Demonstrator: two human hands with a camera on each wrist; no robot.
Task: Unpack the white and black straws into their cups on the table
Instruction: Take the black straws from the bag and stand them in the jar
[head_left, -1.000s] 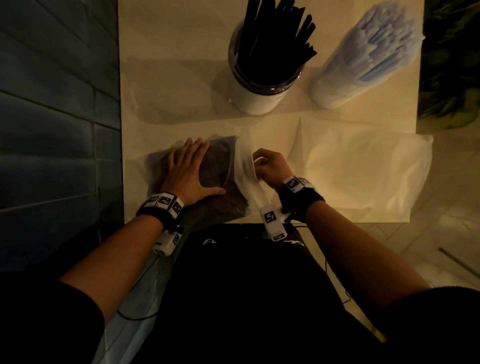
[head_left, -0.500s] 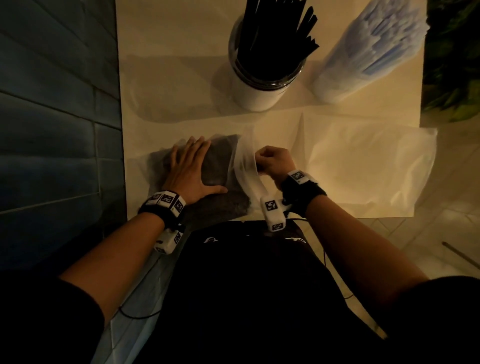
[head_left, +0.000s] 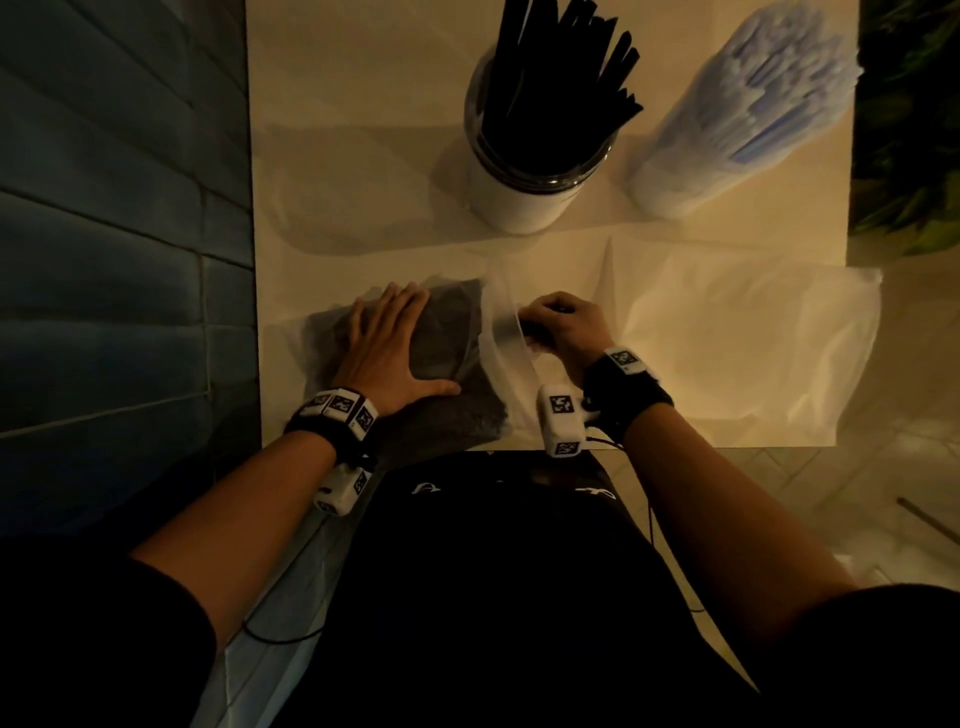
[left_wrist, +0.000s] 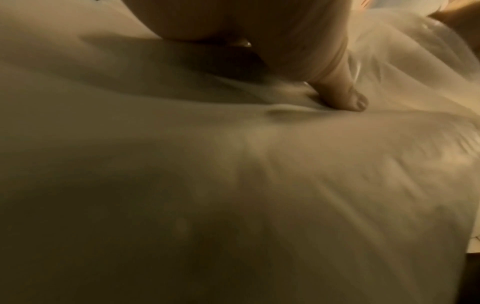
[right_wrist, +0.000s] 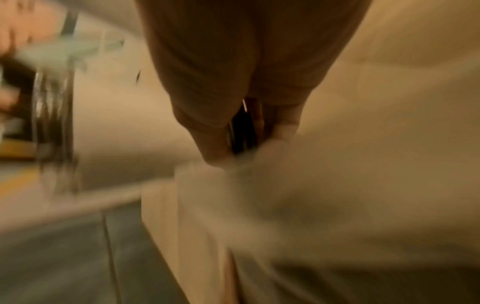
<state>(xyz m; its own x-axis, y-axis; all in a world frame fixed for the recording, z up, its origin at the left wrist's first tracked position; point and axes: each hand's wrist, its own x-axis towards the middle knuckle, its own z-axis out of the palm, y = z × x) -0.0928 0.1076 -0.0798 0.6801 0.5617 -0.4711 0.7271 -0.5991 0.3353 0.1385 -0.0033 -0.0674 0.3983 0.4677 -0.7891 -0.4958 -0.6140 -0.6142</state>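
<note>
Translucent plastic, a bag of black straws (head_left: 457, 364), lies at the near left of the table (head_left: 363, 156). The left hand (head_left: 389, 358) lies flat on it, fingers straight and spread, pressing it down; the left wrist view shows a thumb (left_wrist: 345, 96) dimpling the film. The bag's contents read only as a dark mass; single straws cannot be made out through the plastic.

The right hand (head_left: 561, 327) is closed, fingers curled, pinching the bag's loose open end (head_left: 506, 338), which stands up off the table between the two hands. The right wrist view is motion-blurred: the fingers (right_wrist: 215, 144) meet on pale film, and something dark sits in the gap, unidentifiable.

At the far side stands a white cup (head_left: 524, 192) with a clear rim, holding black straws (head_left: 556, 78) upright; their tops are cut off by the frame edge. To its right a bundle of white straws (head_left: 748, 104) leans; its cup is hidden beneath them. A flat, pale bag (head_left: 743, 343) lies at the near right, overhanging the table's right edge. Light is dim and yellow.
</note>
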